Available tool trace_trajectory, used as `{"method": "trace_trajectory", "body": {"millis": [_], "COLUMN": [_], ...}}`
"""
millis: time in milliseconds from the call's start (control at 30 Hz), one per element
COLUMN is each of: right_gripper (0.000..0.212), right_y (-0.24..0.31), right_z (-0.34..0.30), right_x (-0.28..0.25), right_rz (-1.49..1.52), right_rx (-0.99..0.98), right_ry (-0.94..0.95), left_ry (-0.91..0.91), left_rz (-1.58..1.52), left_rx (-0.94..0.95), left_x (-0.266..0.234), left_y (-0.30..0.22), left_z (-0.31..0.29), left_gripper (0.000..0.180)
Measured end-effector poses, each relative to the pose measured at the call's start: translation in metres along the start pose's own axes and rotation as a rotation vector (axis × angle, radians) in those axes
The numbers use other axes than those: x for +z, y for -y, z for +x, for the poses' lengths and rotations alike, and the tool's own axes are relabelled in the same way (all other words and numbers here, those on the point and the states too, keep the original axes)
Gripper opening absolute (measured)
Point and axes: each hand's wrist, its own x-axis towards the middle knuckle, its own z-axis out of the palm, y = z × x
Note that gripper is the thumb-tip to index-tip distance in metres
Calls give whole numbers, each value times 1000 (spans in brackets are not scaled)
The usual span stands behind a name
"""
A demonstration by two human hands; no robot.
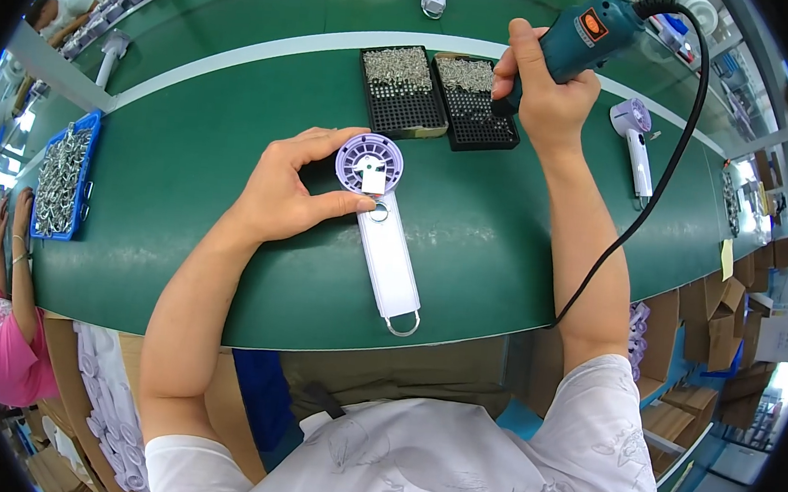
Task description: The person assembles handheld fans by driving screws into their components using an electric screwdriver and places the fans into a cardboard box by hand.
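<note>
A handheld fan (390,260) with a white handle and a round purple head lies on the green table in front of me, a metal loop at its near end. My left hand (297,183) grips it at the head, thumb at the neck and fingers on the far rim. Raised to the right, my right hand (554,97) is wrapped round a teal electric screwdriver (588,37) with a black cord. Its tip is hidden or points down near the right-hand screw tray. Two black trays, the left one (404,90) and the right one (475,104), hold many small screws in holes.
A second fan (635,149) lies at the right. Beyond it the cord (641,224) hangs across the table. A blue basket (90,176) of metal clips stands at the left, near a person in pink (11,345). Cardboard boxes (717,313) are stacked right.
</note>
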Motion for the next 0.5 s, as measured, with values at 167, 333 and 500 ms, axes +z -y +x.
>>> {"method": "trace_trajectory", "body": {"millis": [167, 333, 500], "right_gripper": [17, 19, 21], "right_y": [2, 11, 44], "right_z": [4, 6, 14], "right_x": [-3, -5, 14], "right_rz": [0, 91, 325], "right_rx": [15, 62, -46], "right_ry": [-40, -156, -96], "left_ry": [18, 11, 8], "left_rz": [-20, -39, -35], "left_rx": [-21, -27, 29], "left_x": [-1, 0, 2], "left_y": [-3, -1, 1], "left_z": [2, -1, 0], "left_gripper": [70, 69, 66]}}
